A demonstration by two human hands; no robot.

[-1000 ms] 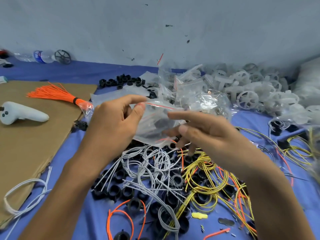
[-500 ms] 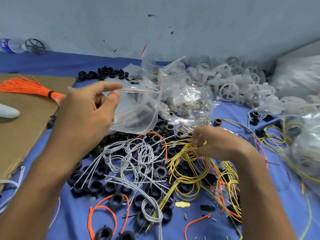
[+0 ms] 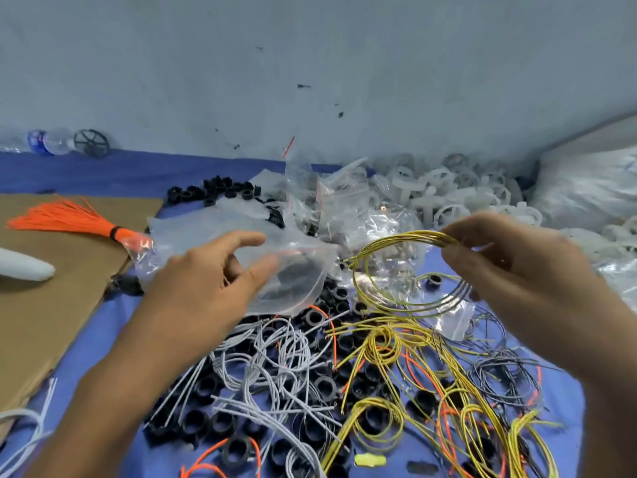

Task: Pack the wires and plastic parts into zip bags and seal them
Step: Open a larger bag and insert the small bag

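Note:
My left hand (image 3: 210, 274) holds a clear zip bag (image 3: 293, 274) with a red seal line, thumb and fingers at its mouth; something dark shows inside it. My right hand (image 3: 517, 270) pinches a coil of yellow wire (image 3: 389, 267) lifted above the pile, just right of the bag. Below lie grey wires (image 3: 275, 360), more yellow wires (image 3: 431, 391), orange wires (image 3: 220, 457) and black plastic rings (image 3: 206, 422) on the blue cloth (image 3: 113, 322).
A heap of clear zip bags (image 3: 344, 205) and white plastic wheels (image 3: 448, 191) lies behind. Black rings (image 3: 213, 191) sit at the back. Brown cardboard (image 3: 51, 294) on the left carries an orange wire bundle (image 3: 69, 219) and a white controller (image 3: 20, 267). A bottle (image 3: 48, 141) lies by the wall.
My right hand went down into the yellow wires, took a coil and lifted it up beside the bag. My left hand has kept hold of the bag.

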